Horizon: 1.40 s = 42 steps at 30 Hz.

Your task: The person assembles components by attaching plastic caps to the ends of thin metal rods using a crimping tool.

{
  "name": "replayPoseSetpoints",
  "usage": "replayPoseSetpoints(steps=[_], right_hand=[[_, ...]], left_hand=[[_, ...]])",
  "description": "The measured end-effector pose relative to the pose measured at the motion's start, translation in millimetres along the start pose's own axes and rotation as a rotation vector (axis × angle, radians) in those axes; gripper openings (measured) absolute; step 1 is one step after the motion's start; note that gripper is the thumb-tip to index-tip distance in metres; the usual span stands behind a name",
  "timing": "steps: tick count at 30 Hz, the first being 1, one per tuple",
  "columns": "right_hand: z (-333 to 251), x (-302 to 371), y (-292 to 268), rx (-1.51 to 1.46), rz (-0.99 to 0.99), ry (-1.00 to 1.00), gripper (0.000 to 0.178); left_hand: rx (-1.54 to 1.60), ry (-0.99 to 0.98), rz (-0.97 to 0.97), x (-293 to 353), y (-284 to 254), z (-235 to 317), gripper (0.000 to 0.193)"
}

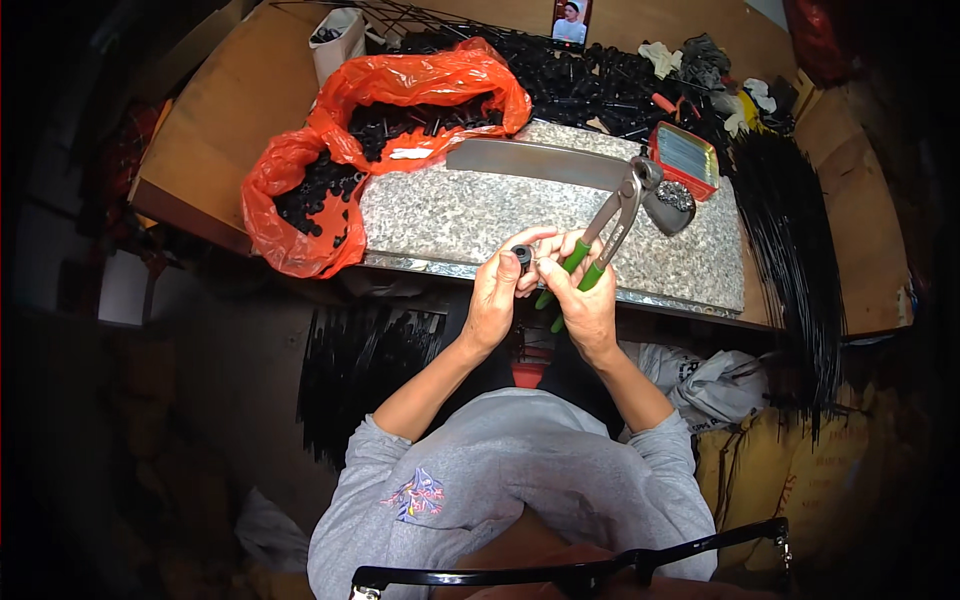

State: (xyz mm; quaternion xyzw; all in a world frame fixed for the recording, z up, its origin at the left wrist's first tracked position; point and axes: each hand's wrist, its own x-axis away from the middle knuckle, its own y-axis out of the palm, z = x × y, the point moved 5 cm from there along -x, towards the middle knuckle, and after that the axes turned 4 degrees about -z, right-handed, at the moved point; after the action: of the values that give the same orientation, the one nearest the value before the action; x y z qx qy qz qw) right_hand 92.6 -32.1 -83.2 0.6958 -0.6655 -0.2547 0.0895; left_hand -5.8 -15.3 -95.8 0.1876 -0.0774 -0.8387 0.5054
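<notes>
My left hand (492,296) is closed, pinching a small black cylindrical part (522,257) with a round hole toward me between thumb and fingers. Close beside it, my right hand (590,305) wraps round a pair of pincers (618,222) with green handles. The metal jaws point away from me, above the slab, next to a dark dish (668,214) of small shiny metal bits. My right thumb and fingertips come near the black part; whether they touch it I cannot tell. Both hands are over the near edge of a grey speckled stone slab (450,220).
A long flat metal strip (540,162) lies across the slab. Red plastic bags (290,250) of small black parts stand at left. More black parts (580,90) are heaped behind, below a lit phone (571,22). A red tin (690,160) and long black rods (800,260) are at right.
</notes>
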Motion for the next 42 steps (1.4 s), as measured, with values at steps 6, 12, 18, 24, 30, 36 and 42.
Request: replayPoseSetpoints(steps=[6,12,18,24,30,36,42], right_hand=[[0.5,0.0,3.2,-0.002,0.005,0.001,0.020],[-3.1,1.7,6.4,0.007,-0.005,0.039,0.021],[0.1,1.3,3.9,-0.030,0.028,0.005,0.023],[-0.1,0.6,5.5,-0.013,0.019,0.006,0.023],[1.7,2.4,4.8,0.022,0.021,0.000,0.022],[1.9,3.6,3.3,0.031,0.004,0.016,0.022],[2.3,4.7,2.8,0.036,0.008,0.022,0.022]], left_hand=[[-0.011,-0.026,-0.006,1.0,-1.9,0.7,0.067],[-0.050,-0.026,0.004,1.8,0.5,4.7,0.065],[-0.048,-0.015,0.011,1.0,-0.5,2.8,0.064],[-0.057,-0.015,0.013,2.4,-0.1,3.1,0.063],[-0.088,-0.004,0.040,5.3,-1.1,2.0,0.061],[-0.087,0.009,0.033,6.3,-0.5,3.2,0.060],[-0.088,0.004,0.030,7.4,-0.1,3.3,0.060]])
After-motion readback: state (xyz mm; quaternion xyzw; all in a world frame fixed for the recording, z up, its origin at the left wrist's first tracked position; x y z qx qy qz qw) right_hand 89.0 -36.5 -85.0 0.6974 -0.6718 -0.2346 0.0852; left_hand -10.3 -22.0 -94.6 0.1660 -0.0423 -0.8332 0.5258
